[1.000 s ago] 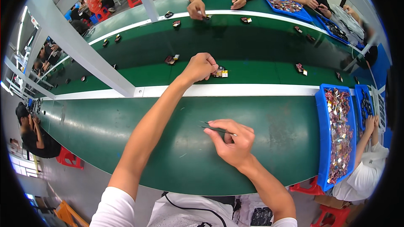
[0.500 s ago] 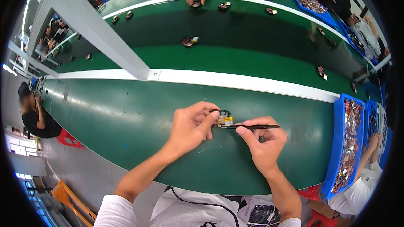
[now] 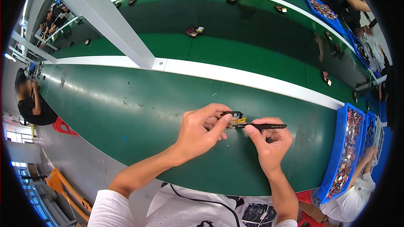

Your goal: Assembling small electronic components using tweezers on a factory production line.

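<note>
Pinched between thumb and fingers of my left hand [image 3: 202, 128] is a small black plastic housing [image 3: 238, 114] with an opening in it. Just below its frame sits a small part wrapped in yellow tape [image 3: 241, 120], with thin pinkish wires or a board beside it. My right hand [image 3: 271, 143] grips black tweezers [image 3: 271, 126], lying nearly level. Their tips reach in next to the yellow-taped part; whether they clasp it cannot be made out. Both hands are above the green worktable [image 3: 147, 130], and the left fingers hide part of the housing.
A blue tray [image 3: 326, 185] full of small colourful parts stands at the right, near another person's arm [image 3: 366, 159]. Beyond the white rail [image 3: 235, 78], small assemblies such as this one [image 3: 194, 31] lie on a green conveyor. A white post [image 3: 109, 21] rises at left.
The yellow-taped part has tilted against the housing. My hands and the tweezers appear slightly further right as the view shifts. Across the conveyor, a person's hand has left the small assembly it touched.
</note>
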A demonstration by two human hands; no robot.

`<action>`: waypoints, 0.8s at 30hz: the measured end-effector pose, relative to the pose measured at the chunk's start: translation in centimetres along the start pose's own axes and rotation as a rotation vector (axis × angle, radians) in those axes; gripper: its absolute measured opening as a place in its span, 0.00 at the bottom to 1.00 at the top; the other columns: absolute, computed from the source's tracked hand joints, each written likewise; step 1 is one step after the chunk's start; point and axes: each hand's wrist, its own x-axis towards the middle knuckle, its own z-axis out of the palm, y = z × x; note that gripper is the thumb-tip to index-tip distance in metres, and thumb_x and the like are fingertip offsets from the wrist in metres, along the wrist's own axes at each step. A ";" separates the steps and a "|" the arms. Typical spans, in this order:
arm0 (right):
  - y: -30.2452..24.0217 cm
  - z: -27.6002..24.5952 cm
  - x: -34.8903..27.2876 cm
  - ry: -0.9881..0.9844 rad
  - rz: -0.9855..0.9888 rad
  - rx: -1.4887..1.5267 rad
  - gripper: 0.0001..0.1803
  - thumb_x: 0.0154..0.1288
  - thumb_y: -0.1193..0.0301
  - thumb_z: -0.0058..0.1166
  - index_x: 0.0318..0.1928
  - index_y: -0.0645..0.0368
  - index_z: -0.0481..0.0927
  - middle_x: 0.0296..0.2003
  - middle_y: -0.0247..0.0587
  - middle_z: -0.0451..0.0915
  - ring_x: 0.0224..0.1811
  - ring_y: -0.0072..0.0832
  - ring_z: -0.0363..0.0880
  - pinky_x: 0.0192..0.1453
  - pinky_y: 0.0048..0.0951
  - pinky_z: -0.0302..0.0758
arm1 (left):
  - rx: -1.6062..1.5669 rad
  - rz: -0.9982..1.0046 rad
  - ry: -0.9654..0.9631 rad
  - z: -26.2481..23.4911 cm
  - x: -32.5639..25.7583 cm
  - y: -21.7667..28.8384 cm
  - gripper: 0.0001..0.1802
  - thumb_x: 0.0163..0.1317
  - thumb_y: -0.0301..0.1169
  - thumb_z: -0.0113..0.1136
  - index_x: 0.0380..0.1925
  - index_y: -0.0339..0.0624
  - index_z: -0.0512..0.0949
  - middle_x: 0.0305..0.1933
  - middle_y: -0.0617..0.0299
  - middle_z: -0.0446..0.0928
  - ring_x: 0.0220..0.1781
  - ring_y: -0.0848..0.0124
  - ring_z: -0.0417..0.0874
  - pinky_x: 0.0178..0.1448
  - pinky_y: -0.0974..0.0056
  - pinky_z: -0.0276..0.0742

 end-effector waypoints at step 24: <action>-1.3 -0.1 0.5 -0.050 0.319 0.256 0.06 0.63 0.82 0.68 0.39 0.68 0.83 0.27 0.33 0.83 0.23 0.07 0.70 0.25 0.12 0.61 | -0.096 -0.013 -0.069 0.4 -0.3 -0.7 0.11 0.72 0.22 0.59 0.50 0.26 0.79 0.38 0.52 0.86 0.29 0.71 0.88 0.30 0.69 0.84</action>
